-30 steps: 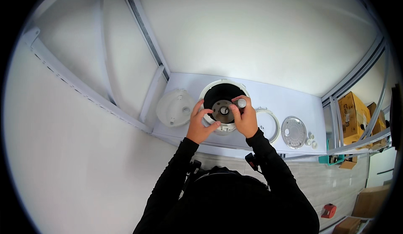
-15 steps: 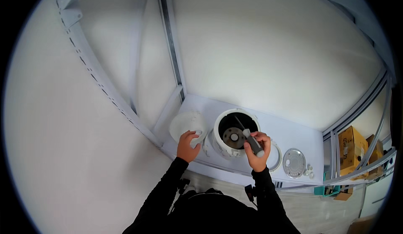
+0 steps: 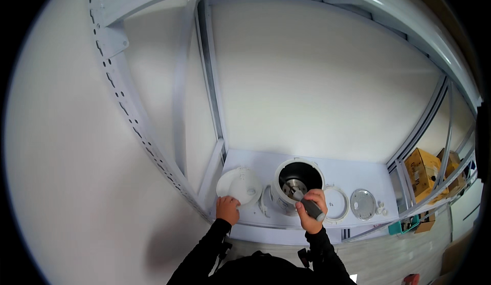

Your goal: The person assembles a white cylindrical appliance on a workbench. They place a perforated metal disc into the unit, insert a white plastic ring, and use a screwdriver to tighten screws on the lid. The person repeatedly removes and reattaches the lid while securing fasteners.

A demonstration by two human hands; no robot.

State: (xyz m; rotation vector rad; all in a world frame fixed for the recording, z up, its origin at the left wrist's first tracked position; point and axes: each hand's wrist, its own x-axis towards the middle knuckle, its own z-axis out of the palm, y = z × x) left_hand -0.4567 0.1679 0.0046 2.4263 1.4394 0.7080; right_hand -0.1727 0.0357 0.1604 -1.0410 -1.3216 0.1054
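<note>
My right hand (image 3: 313, 214) is closed around the grey handle of a screwdriver (image 3: 310, 208). The shaft slants down into a white, drum-shaped appliance body (image 3: 283, 199), like a rice cooker's, with a dark inside and a round metal plate (image 3: 294, 187) at the bottom. Whether the tip touches anything there is unclear. On the left, the curled fingers of my left hand (image 3: 228, 210) are at the near rim of a white bowl-shaped cover (image 3: 240, 183). A curved white strip (image 3: 264, 203) lies between the cover and the body.
Right of the body lie a white ring (image 3: 345, 211), a perforated metal disc (image 3: 363, 204) and several small white parts (image 3: 381, 208). Rack posts and a beam (image 3: 204, 70) frame the white shelf (image 3: 348, 170). Cardboard boxes (image 3: 423, 174) and a teal basket (image 3: 404, 226) stand beyond at right.
My view has tilted up, so the shelf sits lower in the picture. The left fingers have moved from over the cover to its near rim. The screwdriver is still in my right hand.
</note>
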